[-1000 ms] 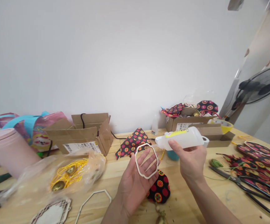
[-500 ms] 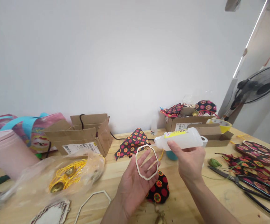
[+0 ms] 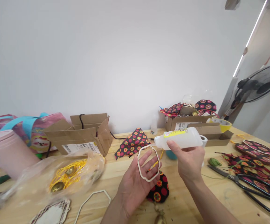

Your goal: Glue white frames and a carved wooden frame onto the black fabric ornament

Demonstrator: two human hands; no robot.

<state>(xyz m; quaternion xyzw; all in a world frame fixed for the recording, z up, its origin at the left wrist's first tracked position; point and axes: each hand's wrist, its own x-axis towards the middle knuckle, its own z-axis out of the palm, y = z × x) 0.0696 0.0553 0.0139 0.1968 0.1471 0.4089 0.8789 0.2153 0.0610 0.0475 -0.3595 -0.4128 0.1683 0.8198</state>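
Note:
My left hand (image 3: 135, 183), palm up with fingers spread behind it, holds a thin cream scalloped frame (image 3: 139, 166) near the thumb. In my right hand (image 3: 192, 161) a translucent glue bottle (image 3: 183, 139) with a yellow label lies sideways. Its narrow nozzle points left at the frame's top edge; whether it touches cannot be made out. Beneath my left hand is a dark patterned fabric pouch (image 3: 160, 189), partly covered. Behind the frame lies a folded piece of patterned fabric (image 3: 135, 141).
Left are an open cardboard box (image 3: 79, 138), a plastic bag (image 3: 39, 177) with yellow cords and bells, a pink tumbler (image 3: 11, 152) and an octagonal frame (image 3: 90, 196). Right are black scissors (image 3: 237, 180), green thread (image 3: 214, 162) and a filled box (image 3: 180, 123). A fan (image 3: 260, 85) stands beyond.
My left hand has shifted the frame slightly right and down, turning it a little under the nozzle. The bottle in my right hand has barely moved.

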